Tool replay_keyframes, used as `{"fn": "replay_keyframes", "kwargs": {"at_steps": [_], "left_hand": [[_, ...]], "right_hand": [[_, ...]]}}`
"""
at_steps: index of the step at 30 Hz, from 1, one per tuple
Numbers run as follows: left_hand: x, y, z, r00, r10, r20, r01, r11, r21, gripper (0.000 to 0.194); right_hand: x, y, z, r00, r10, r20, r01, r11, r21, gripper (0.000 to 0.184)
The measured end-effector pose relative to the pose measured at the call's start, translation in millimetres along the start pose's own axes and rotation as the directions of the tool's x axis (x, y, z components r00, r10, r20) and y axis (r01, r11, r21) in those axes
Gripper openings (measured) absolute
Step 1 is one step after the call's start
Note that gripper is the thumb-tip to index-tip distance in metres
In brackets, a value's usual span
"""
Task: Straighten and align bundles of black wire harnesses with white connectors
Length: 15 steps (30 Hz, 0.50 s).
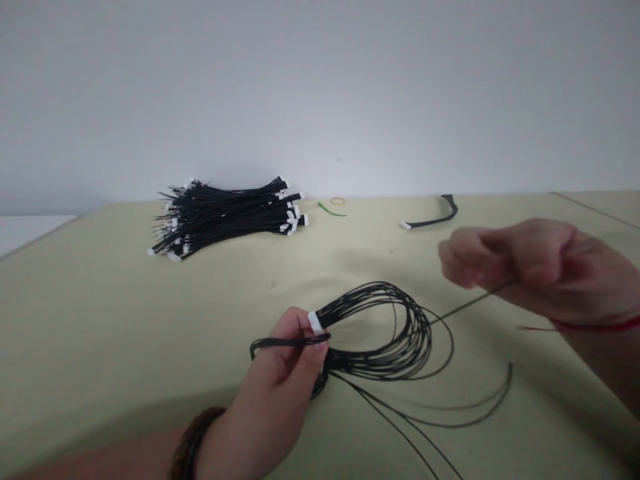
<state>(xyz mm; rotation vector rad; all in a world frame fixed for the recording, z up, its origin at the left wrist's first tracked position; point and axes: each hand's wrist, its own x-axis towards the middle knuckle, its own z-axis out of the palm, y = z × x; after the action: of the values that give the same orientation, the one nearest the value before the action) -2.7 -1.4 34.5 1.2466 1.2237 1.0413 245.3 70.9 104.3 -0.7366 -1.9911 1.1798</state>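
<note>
Black thin wires, gathered in a looped bundle [420, 337], sit at the lower centre of the frame, above the pale yellow tabletop [150, 327]. The left hand [285, 383] has its grip closed on the bundle's left end, thumb laid across the strands beside a white connector [315, 323]; pinching there probably keeps the turns gathered while the rest fans out freely. At the right of the frame, the right hand [535, 263] is blurred, its fingers curled round what looks like a single strand [470, 306]. That strand runs straight to the loop's right side, so it seems held taut, perhaps to set it apart from its neighbours.

The loop's long axis lies mostly level across the picture, its rounded end pointing right and the pinched end left. Wires leave the connector toward the right, slightly upward; a short black bend [270, 342] juts left past the fingers, and loose tails [450, 425] trail to the lower right.

At the upper left, a pile of cables [230, 210] lies roughly crosswise, white ends at both sides, likely stacked alike for order. A separate cable [434, 222] curves at the upper right.
</note>
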Motion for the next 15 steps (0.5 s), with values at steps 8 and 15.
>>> {"fn": "replay_keyframes", "kwargs": {"at_steps": [8,15], "left_hand": [[-4.1,-1.3,-2.7,0.992,0.000,0.123,0.001,1.000,-0.012,0.013],[-18.1,2.3,-9.0,0.963,-0.031,0.269,0.023,0.999,0.033,0.014]], "right_hand": [[-8.0,-19.1,59.6,0.988,0.157,-0.017,-0.157,0.971,-0.182,0.027],[-30.3,-9.9,90.5,0.981,-0.165,0.103,0.181,0.588,-0.788,0.011]]}}
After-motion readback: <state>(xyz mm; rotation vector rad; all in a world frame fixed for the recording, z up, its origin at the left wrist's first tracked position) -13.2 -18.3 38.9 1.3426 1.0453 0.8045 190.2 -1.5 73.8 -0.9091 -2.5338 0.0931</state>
